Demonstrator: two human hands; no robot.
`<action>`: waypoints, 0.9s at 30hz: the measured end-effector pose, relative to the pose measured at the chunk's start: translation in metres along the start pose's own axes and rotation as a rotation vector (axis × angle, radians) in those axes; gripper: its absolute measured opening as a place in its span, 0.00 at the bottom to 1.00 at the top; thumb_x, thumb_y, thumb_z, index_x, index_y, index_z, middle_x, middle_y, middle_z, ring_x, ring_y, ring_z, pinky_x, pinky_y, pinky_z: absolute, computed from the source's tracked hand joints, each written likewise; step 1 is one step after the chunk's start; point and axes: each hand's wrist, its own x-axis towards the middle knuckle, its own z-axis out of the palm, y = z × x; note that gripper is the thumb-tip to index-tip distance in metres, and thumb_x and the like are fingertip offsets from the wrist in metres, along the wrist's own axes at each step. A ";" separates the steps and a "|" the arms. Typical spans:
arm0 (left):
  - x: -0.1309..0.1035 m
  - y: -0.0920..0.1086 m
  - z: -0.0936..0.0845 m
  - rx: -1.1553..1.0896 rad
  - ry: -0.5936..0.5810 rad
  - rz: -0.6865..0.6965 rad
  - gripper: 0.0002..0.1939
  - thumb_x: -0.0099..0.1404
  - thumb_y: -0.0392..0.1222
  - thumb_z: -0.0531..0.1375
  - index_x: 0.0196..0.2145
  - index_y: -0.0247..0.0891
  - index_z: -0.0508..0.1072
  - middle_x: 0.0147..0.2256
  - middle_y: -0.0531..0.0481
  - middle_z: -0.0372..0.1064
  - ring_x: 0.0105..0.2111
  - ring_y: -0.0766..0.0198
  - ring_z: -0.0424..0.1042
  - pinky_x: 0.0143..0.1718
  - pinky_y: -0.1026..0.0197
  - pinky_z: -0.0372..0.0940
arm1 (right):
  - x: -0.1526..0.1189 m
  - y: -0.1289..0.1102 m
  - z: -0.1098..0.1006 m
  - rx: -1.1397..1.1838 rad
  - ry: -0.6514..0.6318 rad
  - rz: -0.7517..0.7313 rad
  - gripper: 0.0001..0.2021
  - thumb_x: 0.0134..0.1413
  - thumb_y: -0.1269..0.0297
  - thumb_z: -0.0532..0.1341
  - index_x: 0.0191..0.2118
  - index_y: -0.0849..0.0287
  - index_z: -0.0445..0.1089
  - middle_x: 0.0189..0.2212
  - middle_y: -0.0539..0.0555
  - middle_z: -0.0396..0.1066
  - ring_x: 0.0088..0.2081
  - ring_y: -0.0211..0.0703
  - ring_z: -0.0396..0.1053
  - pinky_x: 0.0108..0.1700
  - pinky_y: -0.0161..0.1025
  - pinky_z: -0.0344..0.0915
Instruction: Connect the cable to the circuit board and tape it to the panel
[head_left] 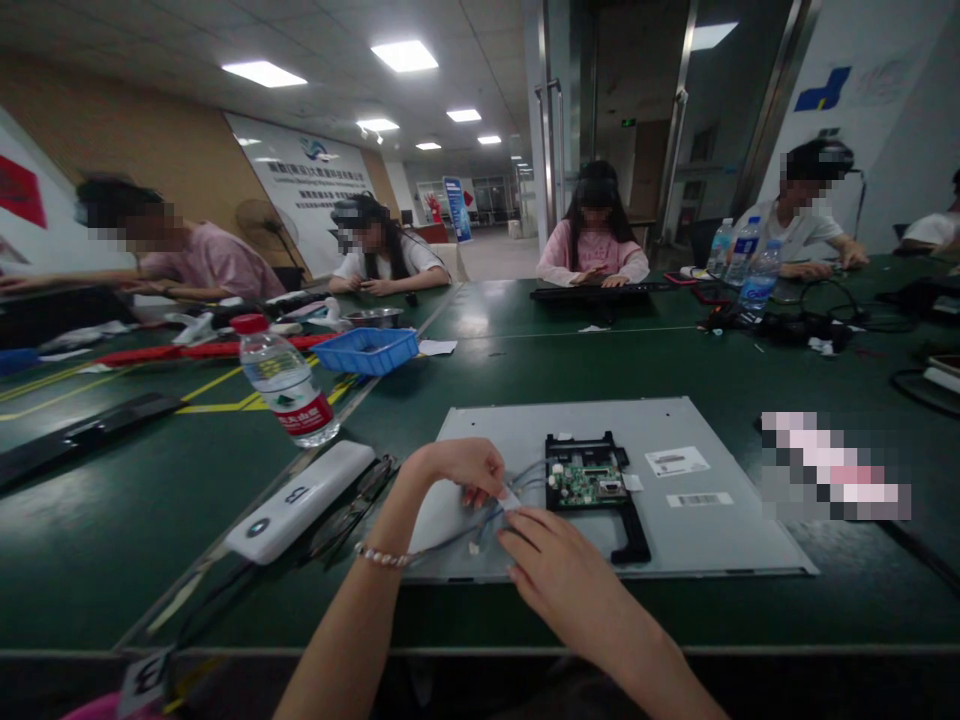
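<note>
A grey metal-backed flat panel (720, 540) lies on the green table in front of me. On it sits a black bracket (634, 535) with a green circuit board (585, 484), from which thin grey-blue wires (531, 468) run left to my hands. My left hand (466, 470), a beaded bracelet at its wrist, is closed, pinching a small white strip (510, 498) that looks like tape. From the other side, my right hand (559, 555) has its fingertips at the strip's lower end, above the wires; its grip is partly hidden.
Left of the panel are a white power bank (300, 503), glasses (352, 505) and a water bottle (285, 385). Behind them stands a blue tray (367, 350). A blurred-out object (832, 465) lies right. Several co-workers sit around the table, with bottles (761, 278) and cables at far right.
</note>
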 end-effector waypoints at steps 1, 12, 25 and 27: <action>0.001 -0.001 0.000 -0.004 -0.001 -0.002 0.18 0.48 0.53 0.66 0.21 0.34 0.68 0.17 0.53 0.69 0.17 0.69 0.66 0.21 0.67 0.62 | 0.000 0.000 0.000 -0.005 0.000 -0.003 0.14 0.60 0.67 0.56 0.52 0.58 0.65 0.53 0.54 0.66 0.57 0.45 0.59 0.59 0.44 0.61; 0.004 -0.008 -0.002 -0.008 -0.025 -0.011 0.19 0.48 0.54 0.66 0.21 0.35 0.67 0.17 0.53 0.68 0.17 0.69 0.66 0.20 0.67 0.61 | -0.001 -0.002 -0.002 0.013 0.031 -0.013 0.12 0.61 0.70 0.55 0.48 0.59 0.68 0.51 0.55 0.69 0.55 0.44 0.64 0.58 0.43 0.62; -0.001 -0.001 0.001 0.025 0.004 -0.009 0.18 0.46 0.52 0.66 0.20 0.35 0.67 0.17 0.52 0.68 0.18 0.68 0.66 0.21 0.66 0.61 | 0.009 -0.006 -0.002 -0.017 0.023 0.028 0.14 0.58 0.69 0.58 0.50 0.57 0.66 0.49 0.53 0.69 0.52 0.46 0.63 0.55 0.45 0.64; -0.002 0.002 0.001 0.048 0.013 -0.017 0.17 0.46 0.52 0.65 0.21 0.35 0.67 0.17 0.52 0.68 0.18 0.67 0.66 0.22 0.66 0.62 | 0.010 -0.006 0.000 -0.022 0.022 0.035 0.14 0.58 0.69 0.58 0.51 0.57 0.65 0.50 0.53 0.68 0.52 0.47 0.62 0.55 0.46 0.63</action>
